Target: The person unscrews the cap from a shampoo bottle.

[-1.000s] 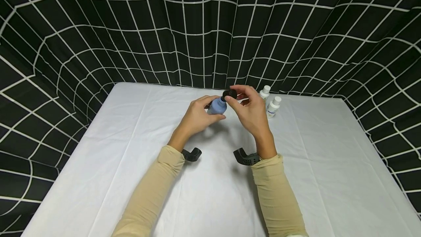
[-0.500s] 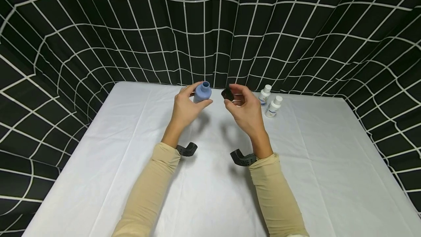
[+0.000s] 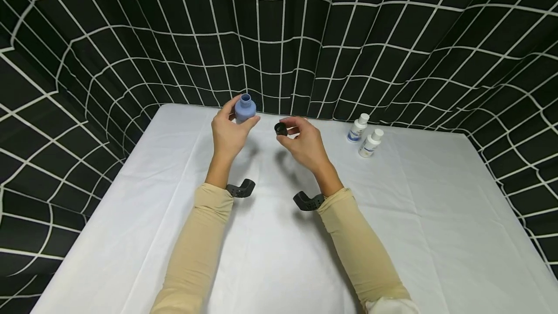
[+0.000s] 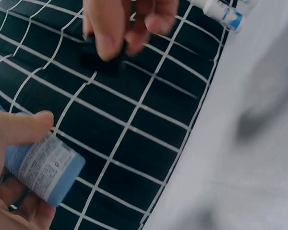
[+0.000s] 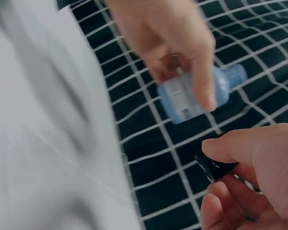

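Note:
My left hand (image 3: 228, 132) grips a small blue bottle (image 3: 246, 109) round its body, thumb on the near side, above the far part of the table. The bottle's neck is uncapped and points up; a white printed label shows on its body (image 4: 44, 168) in the left wrist view. To the right, my right hand (image 3: 305, 143) pinches a black cap (image 3: 281, 129) between thumb and fingers, its hollow side visible. Cap and bottle are apart. In the right wrist view the cap (image 5: 213, 165) sits below the bottle (image 5: 182, 98).
Two white bottles with white caps stand at the back right: one farther back (image 3: 358, 128), the other nearer (image 3: 371, 143). A white cloth (image 3: 270, 236) covers the table. Behind it hangs a black curtain (image 3: 279, 28) with a white grid.
The black cap was at the blue bottle's neck a second ago and is now off it. Left hand and bottle have moved left; the right hand with the cap has also shifted left.

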Demonstrator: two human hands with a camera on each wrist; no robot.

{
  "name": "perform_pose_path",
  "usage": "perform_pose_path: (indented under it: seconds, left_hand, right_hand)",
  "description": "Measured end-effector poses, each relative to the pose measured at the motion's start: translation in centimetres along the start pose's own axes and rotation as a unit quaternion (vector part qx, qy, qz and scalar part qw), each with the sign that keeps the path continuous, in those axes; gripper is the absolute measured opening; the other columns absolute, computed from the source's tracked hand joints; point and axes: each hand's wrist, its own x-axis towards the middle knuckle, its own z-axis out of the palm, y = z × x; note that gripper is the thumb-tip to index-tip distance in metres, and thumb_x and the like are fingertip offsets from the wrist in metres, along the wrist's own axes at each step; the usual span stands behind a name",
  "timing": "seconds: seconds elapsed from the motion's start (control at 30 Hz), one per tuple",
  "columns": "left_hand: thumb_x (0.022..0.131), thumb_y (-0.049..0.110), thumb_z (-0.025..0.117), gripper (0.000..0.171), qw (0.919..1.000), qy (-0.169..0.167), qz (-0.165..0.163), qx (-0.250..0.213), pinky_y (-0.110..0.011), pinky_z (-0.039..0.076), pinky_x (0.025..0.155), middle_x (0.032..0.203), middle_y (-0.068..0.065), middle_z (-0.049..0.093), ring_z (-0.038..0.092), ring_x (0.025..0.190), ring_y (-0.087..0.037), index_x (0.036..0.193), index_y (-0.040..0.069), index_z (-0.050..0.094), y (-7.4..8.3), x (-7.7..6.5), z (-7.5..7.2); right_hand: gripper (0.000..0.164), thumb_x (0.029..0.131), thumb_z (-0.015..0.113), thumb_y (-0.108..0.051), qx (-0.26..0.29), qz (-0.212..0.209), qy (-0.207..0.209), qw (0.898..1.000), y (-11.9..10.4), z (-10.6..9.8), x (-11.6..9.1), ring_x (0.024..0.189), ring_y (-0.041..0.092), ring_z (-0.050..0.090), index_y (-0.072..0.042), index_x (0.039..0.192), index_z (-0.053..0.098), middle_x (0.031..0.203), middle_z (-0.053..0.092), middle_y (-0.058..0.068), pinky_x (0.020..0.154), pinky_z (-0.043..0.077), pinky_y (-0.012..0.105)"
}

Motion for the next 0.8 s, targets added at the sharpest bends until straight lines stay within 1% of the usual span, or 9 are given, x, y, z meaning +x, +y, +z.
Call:
perform_pose_path:
  seconds: [0.1, 0.2, 0.27, 0.37, 0.57, 0.7, 0.8]
  left_hand:
    - [0.078, 0.015, 0.088, 0.064, 0.9996, 0.017, -0.021, 0.01, -0.044, 0.052, 0.105, 0.125, -0.02, 0.07, 0.063, 0.117, -0.03, 0.136, 0.008, 0.064, -0.4, 0.4, -0.5]
    - [0.078, 0.013, 0.088, 0.063, 0.9985, 0.03, -0.041, 0.019, -0.043, 0.051, 0.106, 0.127, -0.019, 0.069, 0.063, 0.119, -0.029, 0.136, 0.01, 0.064, -1.0, 0.7, -1.0]
    - [0.079, 0.013, 0.087, 0.063, 0.9977, 0.034, -0.055, 0.022, -0.044, 0.051, 0.106, 0.129, -0.018, 0.069, 0.064, 0.121, -0.03, 0.137, 0.01, 0.064, -1.4, 0.9, -1.3]
    - [0.08, 0.012, 0.086, 0.063, 0.9957, 0.03, -0.083, 0.029, -0.043, 0.051, 0.108, 0.133, -0.018, 0.067, 0.064, 0.124, -0.03, 0.139, 0.009, 0.062, -1.9, 1.0, -1.6]
    - [0.08, 0.011, 0.084, 0.066, 0.9892, 0.02, -0.132, 0.06, -0.042, 0.049, 0.111, 0.135, -0.02, 0.066, 0.063, 0.127, -0.031, 0.141, 0.006, 0.058, -3.4, 0.9, -1.7]
    - [0.08, 0.01, 0.084, 0.065, 0.9848, 0.018, -0.159, 0.066, -0.042, 0.047, 0.113, 0.135, -0.019, 0.066, 0.062, 0.127, -0.032, 0.14, 0.005, 0.058, -4.4, 0.9, -1.7]
    - [0.079, 0.011, 0.084, 0.067, 0.9824, 0.012, -0.173, 0.069, -0.043, 0.046, 0.114, 0.135, -0.02, 0.066, 0.061, 0.128, -0.033, 0.141, 0.004, 0.057, -4.9, 0.9, -1.8]
  right_hand:
    - [0.037, 0.087, 0.075, -0.011, -0.008, 0.004, -0.021, 1.0, 0.4, 1.4, 1.4, 0.106, 0.029, 0.07, -0.006, 0.123, 0.069, 0.122, 0.07, 0.013, 0.093, 0.057, 0.037]
    - [0.037, 0.087, 0.075, -0.012, -0.011, 0.014, -0.042, 0.999, 0.8, 3.0, 2.6, 0.105, 0.028, 0.07, -0.005, 0.123, 0.068, 0.12, 0.069, 0.014, 0.093, 0.057, 0.037]
    - [0.037, 0.088, 0.075, -0.013, -0.021, 0.025, -0.059, 0.998, 1.2, 4.0, 3.3, 0.104, 0.026, 0.069, -0.005, 0.123, 0.067, 0.119, 0.069, 0.014, 0.092, 0.055, 0.035]
    - [0.037, 0.088, 0.076, -0.013, -0.037, 0.042, -0.081, 0.995, 1.9, 5.4, 3.9, 0.103, 0.024, 0.068, -0.004, 0.122, 0.066, 0.116, 0.07, 0.014, 0.091, 0.054, 0.034]
    - [0.036, 0.088, 0.079, -0.015, -0.057, 0.062, -0.104, 0.991, 2.9, 7.5, 4.2, 0.101, 0.024, 0.07, -0.006, 0.12, 0.066, 0.111, 0.073, 0.011, 0.092, 0.054, 0.036]
    - [0.036, 0.087, 0.08, -0.017, -0.071, 0.055, -0.116, 0.989, 3.2, 8.6, 4.1, 0.097, 0.022, 0.067, -0.006, 0.118, 0.066, 0.107, 0.073, 0.01, 0.091, 0.053, 0.036]
    - [0.036, 0.087, 0.08, -0.018, -0.079, 0.049, -0.123, 0.988, 3.3, 9.1, 4.1, 0.095, 0.022, 0.066, -0.006, 0.118, 0.066, 0.107, 0.073, 0.01, 0.091, 0.053, 0.035]
